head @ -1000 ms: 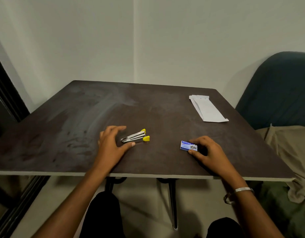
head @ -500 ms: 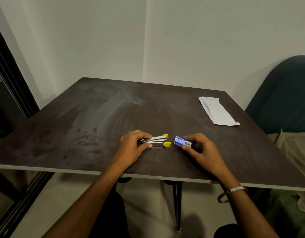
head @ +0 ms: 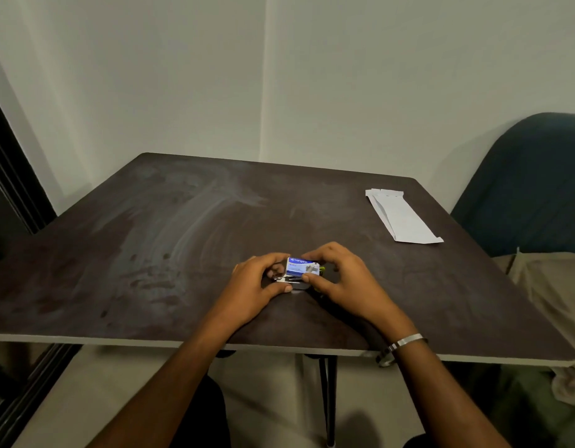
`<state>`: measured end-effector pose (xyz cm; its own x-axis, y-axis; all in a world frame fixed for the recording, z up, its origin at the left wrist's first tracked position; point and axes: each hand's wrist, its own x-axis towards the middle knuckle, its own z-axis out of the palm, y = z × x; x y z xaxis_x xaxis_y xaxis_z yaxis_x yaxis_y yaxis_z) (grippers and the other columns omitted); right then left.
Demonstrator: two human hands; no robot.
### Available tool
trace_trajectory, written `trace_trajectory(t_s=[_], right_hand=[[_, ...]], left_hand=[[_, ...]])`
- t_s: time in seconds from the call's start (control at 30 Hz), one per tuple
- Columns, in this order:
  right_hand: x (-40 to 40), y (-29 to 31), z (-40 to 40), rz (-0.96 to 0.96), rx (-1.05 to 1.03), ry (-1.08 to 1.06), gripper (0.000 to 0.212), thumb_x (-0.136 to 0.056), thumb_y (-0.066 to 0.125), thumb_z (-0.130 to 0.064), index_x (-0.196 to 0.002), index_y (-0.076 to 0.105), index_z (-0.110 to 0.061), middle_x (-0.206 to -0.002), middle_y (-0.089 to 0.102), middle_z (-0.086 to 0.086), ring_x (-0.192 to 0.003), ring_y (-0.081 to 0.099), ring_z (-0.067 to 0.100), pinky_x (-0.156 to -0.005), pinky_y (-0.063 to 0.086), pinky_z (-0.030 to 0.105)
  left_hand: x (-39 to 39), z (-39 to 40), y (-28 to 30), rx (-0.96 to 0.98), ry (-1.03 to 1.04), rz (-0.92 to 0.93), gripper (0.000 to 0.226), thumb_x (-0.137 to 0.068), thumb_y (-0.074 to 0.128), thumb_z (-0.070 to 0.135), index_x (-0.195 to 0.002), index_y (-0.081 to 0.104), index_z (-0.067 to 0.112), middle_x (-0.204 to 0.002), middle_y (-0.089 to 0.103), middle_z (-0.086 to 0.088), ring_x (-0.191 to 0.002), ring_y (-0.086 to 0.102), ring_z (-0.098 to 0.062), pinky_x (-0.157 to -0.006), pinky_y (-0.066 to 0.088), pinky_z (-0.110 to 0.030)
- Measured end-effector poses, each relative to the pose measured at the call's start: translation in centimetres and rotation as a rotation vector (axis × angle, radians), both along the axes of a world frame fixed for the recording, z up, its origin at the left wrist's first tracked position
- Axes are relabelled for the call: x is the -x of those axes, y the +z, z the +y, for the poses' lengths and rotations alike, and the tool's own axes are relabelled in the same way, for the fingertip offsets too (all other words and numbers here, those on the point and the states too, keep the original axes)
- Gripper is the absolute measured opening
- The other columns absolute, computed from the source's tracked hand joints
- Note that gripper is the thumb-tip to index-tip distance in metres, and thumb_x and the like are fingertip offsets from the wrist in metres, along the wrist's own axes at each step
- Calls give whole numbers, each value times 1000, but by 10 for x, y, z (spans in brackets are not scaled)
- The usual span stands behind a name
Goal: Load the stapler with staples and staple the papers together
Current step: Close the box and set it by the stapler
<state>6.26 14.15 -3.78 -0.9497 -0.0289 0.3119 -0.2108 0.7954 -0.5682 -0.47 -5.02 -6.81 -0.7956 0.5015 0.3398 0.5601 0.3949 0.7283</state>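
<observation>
Pretty much at the start here. Both hands meet at the near middle of the tabletop [head: 182, 240]: the left hand [head: 258, 286] has its grip curled round the stapler [head: 291, 280], the right hand [head: 339, 279] pinches the blue staple box [head: 301, 266] right on top of it. Box looks unopened, so nothing's loaded. The papers [head: 402, 218] sit untouched at the far right, well apart.

Single head view, forward-down — table [head: 182, 253] close
</observation>
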Motion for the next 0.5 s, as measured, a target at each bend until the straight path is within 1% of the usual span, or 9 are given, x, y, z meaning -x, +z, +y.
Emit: trace_trajectory(t_s=[0.07,0.1,0.17,0.23,0.33,0.4,0.47,0.5], right_hand=[[3,-2,-2,-20,-30,15,30,-81,68,-38,-110,65,-33,-105,60,-12,-102,56,10,-92,47,37],[4,-4,-3,-34,-46,18,30,-81,67,-41,-110,63,-36,-105,59,-15,-103,55,10,-94,46,41],[5,-8,-4,-50,-67,29,29,-81,65,-43,-110,62,-39,-105,57,-16,-104,52,10,-94,45,46],[6,-9,-4,-48,-63,40,29,-82,64,-44,-111,61,-40,-105,56,-17,-104,52,9,-93,45,47],[6,-8,-2,-57,-49,58,30,-83,62,-45,-112,60,-42,-105,56,-19,-102,54,7,-91,48,44],[7,-7,1,-54,-43,61,29,-84,65,-39,-113,62,-37,-106,57,-15,-100,56,6,-89,49,34],[6,-6,4,-51,-38,59,30,-85,67,-33,-115,64,-30,-107,58,-10,-98,57,5,-85,47,23],[6,-6,4,-52,-38,59,31,-85,67,-32,-116,65,-27,-108,58,-8,-97,57,4,-84,46,20]], left_hand=[[2,0,-2,-2,2,-2,55,-70,78,29,-122,61,28,-112,70,10,-104,61,-7,-97,48,-37],[3,-1,-4,-9,2,-6,55,-70,78,31,-122,61,28,-112,70,10,-104,61,-7,-97,48,-37],[4,-1,-5,-11,-3,-7,54,-70,79,30,-122,62,28,-112,70,9,-104,61,-6,-97,48,-37],[5,-1,-7,-10,-6,-2,53,-71,79,30,-121,62,29,-112,70,9,-104,61,-4,-97,48,-36],[5,-1,-7,-13,-8,3,50,-71,79,30,-118,63,29,-111,70,10,-103,61,-4,-96,49,-34],[6,-1,-7,-8,-6,8,48,-72,79,30,-117,64,29,-110,70,10,-102,60,-4,-95,49,-32],[6,-1,-8,-7,-4,5,48,-72,78,29,-117,64,28,-110,69,10,-101,60,-3,-94,49,-31],[6,-1,-8,-5,-3,5,47,-73,78,29,-117,64,28,-109,69,11,-101,60,-4,-94,49,-32]])
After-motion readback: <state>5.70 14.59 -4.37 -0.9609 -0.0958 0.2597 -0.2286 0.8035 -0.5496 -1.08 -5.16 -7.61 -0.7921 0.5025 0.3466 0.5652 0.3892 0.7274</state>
